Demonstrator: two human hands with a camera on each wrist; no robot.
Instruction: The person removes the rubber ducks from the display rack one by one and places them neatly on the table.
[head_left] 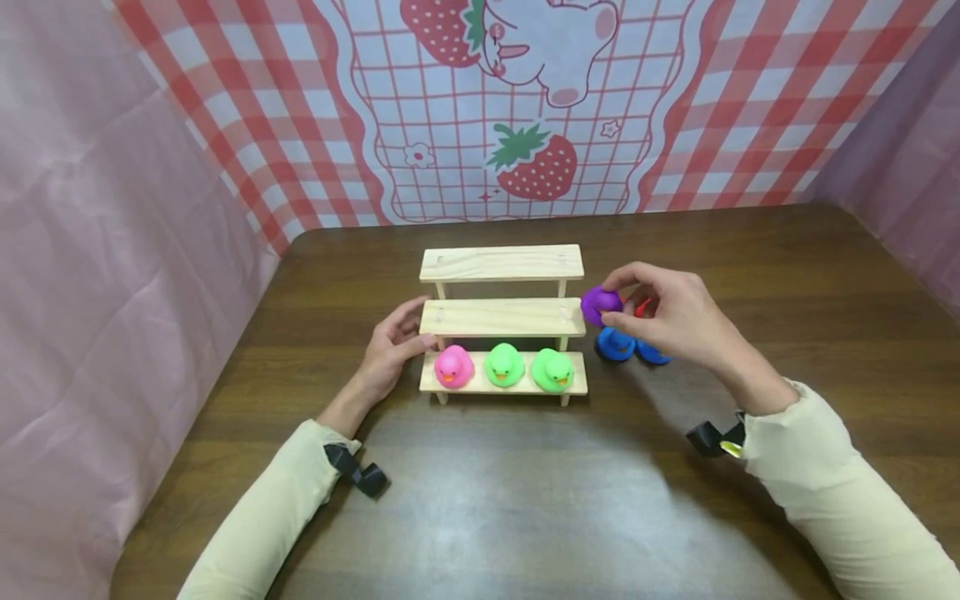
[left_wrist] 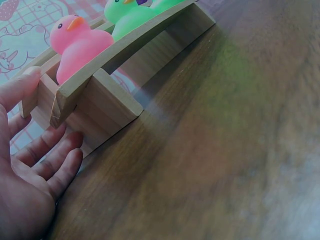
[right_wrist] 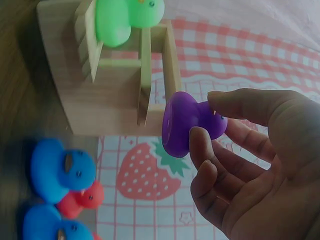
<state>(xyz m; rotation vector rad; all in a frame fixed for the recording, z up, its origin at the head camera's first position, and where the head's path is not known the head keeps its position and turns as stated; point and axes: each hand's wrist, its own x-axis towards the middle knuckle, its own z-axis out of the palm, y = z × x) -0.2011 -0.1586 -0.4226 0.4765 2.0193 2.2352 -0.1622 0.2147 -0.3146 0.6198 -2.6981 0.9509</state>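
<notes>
A three-step wooden display rack (head_left: 502,317) stands on the table. My left hand (head_left: 392,348) holds its left end, the thumb on the middle step's end and the fingers curled against the side panel (left_wrist: 102,107). My right hand (head_left: 671,315) pinches a purple rubber duck (head_left: 600,306) between thumb and fingers, just right of the middle step; in the right wrist view the duck (right_wrist: 187,125) is tipped sideways. A pink duck (head_left: 453,367) and two green ducks, one in the middle (head_left: 504,365) and one at the right (head_left: 552,371), sit along the bottom step.
Right of the rack, two blue ducks (head_left: 616,343) are on the table, with red ducks (right_wrist: 80,199) beside them, partly hidden. Behind the table hangs a checked strawberry cloth (head_left: 536,167). A pink curtain (head_left: 112,250) borders the left side.
</notes>
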